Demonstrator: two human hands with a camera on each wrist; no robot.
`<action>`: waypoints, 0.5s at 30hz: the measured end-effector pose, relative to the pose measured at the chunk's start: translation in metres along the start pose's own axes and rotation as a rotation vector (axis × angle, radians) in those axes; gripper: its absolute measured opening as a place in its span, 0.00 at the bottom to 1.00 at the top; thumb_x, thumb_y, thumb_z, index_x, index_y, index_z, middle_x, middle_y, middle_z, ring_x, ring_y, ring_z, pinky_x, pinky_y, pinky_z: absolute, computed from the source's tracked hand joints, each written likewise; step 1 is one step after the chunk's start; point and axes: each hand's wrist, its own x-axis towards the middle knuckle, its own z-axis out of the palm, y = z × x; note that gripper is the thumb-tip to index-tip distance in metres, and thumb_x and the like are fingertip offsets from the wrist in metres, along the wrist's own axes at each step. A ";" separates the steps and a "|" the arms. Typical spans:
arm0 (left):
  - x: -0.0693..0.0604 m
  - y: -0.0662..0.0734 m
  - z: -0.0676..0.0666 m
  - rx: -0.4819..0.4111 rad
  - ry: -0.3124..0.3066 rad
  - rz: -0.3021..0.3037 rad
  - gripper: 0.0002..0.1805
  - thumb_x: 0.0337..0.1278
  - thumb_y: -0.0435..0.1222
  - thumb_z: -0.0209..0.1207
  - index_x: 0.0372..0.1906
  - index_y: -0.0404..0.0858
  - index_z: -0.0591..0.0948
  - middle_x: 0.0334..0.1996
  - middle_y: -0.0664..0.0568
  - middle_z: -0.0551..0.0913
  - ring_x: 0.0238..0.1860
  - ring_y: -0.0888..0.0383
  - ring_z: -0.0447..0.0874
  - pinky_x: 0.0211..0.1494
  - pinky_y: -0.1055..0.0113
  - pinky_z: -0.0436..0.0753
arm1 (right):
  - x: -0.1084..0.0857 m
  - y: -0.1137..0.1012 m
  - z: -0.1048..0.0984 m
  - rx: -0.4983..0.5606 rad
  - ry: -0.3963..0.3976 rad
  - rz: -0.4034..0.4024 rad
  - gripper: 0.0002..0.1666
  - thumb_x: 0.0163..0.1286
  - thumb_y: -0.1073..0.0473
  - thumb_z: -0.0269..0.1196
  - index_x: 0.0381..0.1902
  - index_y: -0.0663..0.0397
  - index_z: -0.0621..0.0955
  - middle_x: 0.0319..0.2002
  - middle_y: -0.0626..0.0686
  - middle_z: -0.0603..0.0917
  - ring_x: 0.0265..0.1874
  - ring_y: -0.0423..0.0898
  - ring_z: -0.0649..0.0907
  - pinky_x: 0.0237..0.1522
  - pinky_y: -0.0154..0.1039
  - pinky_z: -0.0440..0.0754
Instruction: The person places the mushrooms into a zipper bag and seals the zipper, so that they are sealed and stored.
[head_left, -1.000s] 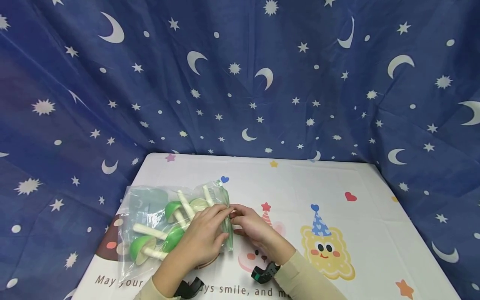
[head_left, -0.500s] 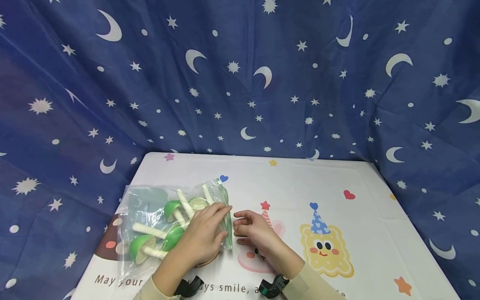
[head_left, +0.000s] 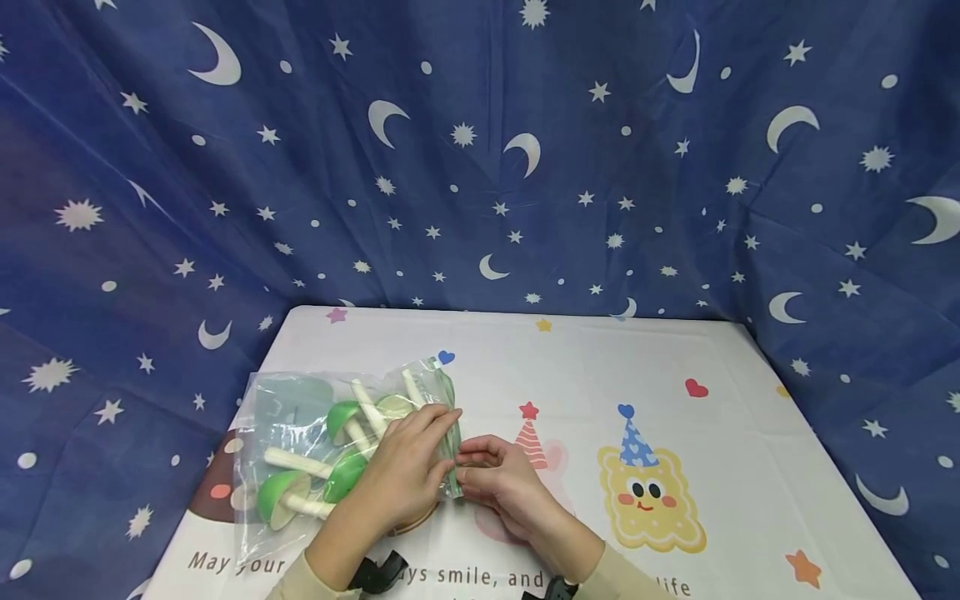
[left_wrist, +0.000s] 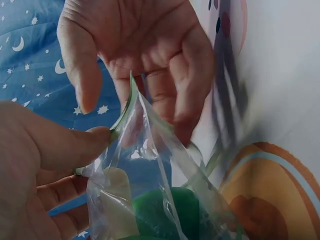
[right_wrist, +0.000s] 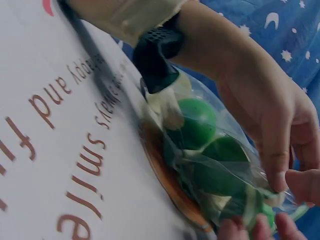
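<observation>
A clear zip bag [head_left: 300, 400] with a green-edged mouth lies at the table's left. Inside it are several mushrooms with green caps [head_left: 283, 498] and pale stems [head_left: 298, 461]. My left hand [head_left: 408, 458] lies over the bag near its mouth; in the left wrist view its thumb and fingers pinch the green edge [left_wrist: 120, 117]. My right hand [head_left: 506, 483] is just right of the mouth. Its fingers touch the edge from behind in the left wrist view, while the thumb stands apart from the plastic. The left hand covers part of the mushrooms.
A white tablecloth [head_left: 600, 358] with printed cartoon figures and lettering covers the table. Behind and beside it hangs a blue curtain [head_left: 555, 225] with stars and moons. A dark strap [head_left: 380, 573] is on the left wrist.
My right hand draws away from the bag's mouth, then comes back to it lower, closer to the near corner. The left hand and the bag stay almost still.
</observation>
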 end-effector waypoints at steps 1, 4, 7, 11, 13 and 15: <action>0.000 0.000 0.000 0.000 0.006 0.006 0.38 0.58 0.34 0.76 0.75 0.44 0.77 0.68 0.53 0.81 0.69 0.49 0.81 0.69 0.48 0.81 | 0.000 0.000 0.002 -0.001 0.004 -0.018 0.35 0.63 0.68 0.71 0.66 0.75 0.73 0.48 0.54 0.86 0.41 0.42 0.88 0.41 0.32 0.90; 0.001 -0.001 0.000 0.007 0.019 0.018 0.39 0.57 0.33 0.76 0.75 0.44 0.77 0.67 0.53 0.81 0.68 0.50 0.81 0.68 0.48 0.82 | 0.000 0.001 0.006 -0.013 0.034 -0.066 0.33 0.61 0.71 0.72 0.63 0.76 0.75 0.42 0.52 0.86 0.38 0.40 0.86 0.39 0.28 0.87; 0.001 -0.001 -0.001 0.002 0.029 0.018 0.39 0.57 0.32 0.76 0.75 0.44 0.78 0.67 0.52 0.81 0.68 0.50 0.82 0.69 0.48 0.82 | -0.001 0.001 0.010 -0.038 0.070 -0.106 0.31 0.59 0.73 0.73 0.59 0.76 0.76 0.38 0.51 0.86 0.35 0.39 0.86 0.38 0.27 0.86; 0.002 -0.001 -0.004 -0.031 0.034 0.004 0.40 0.56 0.32 0.77 0.75 0.44 0.77 0.67 0.52 0.81 0.69 0.49 0.81 0.72 0.47 0.81 | -0.001 0.002 0.013 -0.083 0.109 -0.141 0.28 0.59 0.74 0.73 0.58 0.75 0.78 0.34 0.49 0.85 0.33 0.39 0.85 0.37 0.27 0.85; 0.002 -0.001 -0.006 -0.045 0.036 -0.001 0.41 0.56 0.33 0.77 0.76 0.44 0.77 0.68 0.52 0.81 0.69 0.49 0.81 0.73 0.47 0.81 | -0.001 0.002 0.014 -0.105 0.125 -0.153 0.28 0.60 0.74 0.72 0.58 0.74 0.78 0.33 0.47 0.86 0.34 0.39 0.85 0.38 0.27 0.85; 0.002 -0.001 -0.007 -0.054 0.036 -0.002 0.41 0.55 0.34 0.78 0.76 0.44 0.76 0.68 0.53 0.81 0.69 0.49 0.81 0.73 0.47 0.81 | -0.001 0.002 0.015 -0.128 0.141 -0.168 0.27 0.60 0.74 0.71 0.58 0.72 0.78 0.32 0.47 0.85 0.34 0.39 0.85 0.38 0.27 0.84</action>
